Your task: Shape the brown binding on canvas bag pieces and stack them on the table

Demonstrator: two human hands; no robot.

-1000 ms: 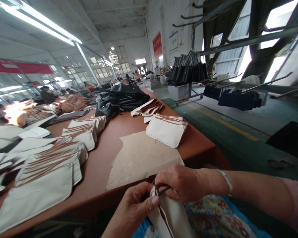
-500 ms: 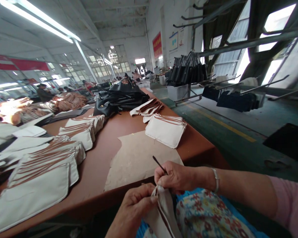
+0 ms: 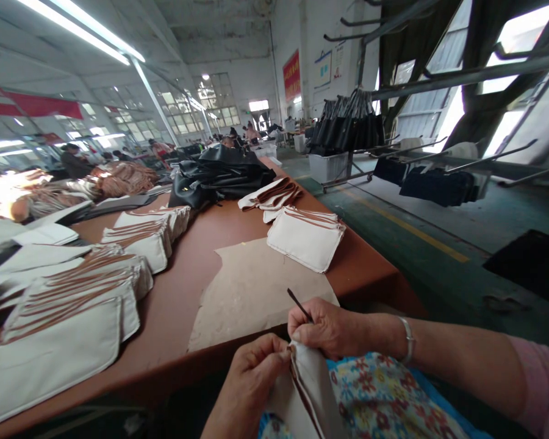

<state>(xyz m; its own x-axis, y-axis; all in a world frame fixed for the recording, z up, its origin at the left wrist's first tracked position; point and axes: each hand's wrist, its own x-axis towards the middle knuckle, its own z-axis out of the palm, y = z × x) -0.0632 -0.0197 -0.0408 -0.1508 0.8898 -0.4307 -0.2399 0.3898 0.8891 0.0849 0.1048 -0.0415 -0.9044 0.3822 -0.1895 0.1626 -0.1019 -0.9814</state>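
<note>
At the bottom centre, my left hand (image 3: 256, 378) pinches the upper edge of a white fabric piece (image 3: 320, 384) with a brown inner edge, which hangs down over my lap. My right hand (image 3: 322, 326) is closed at the top of the same piece, touching it with the fingertips. A thin dark tool (image 3: 299, 303) sticks up and to the left out of my right fist; its lower end is hidden by the fingers. Behind my hands a sheet of brown paper (image 3: 247, 292) lies on the brown table (image 3: 201, 244).
White pouches with brown edges (image 3: 64, 341) lie in overlapping rows at left. More white pouches (image 3: 304, 241) sit beyond the paper, with black material (image 3: 229, 171) behind them. A metal rack with black bags (image 3: 348, 128) stands at right, across the floor.
Both hands have shifted slightly right with the white piece, and its folded edge is spread a little wider. The camera view has moved slightly.
</note>
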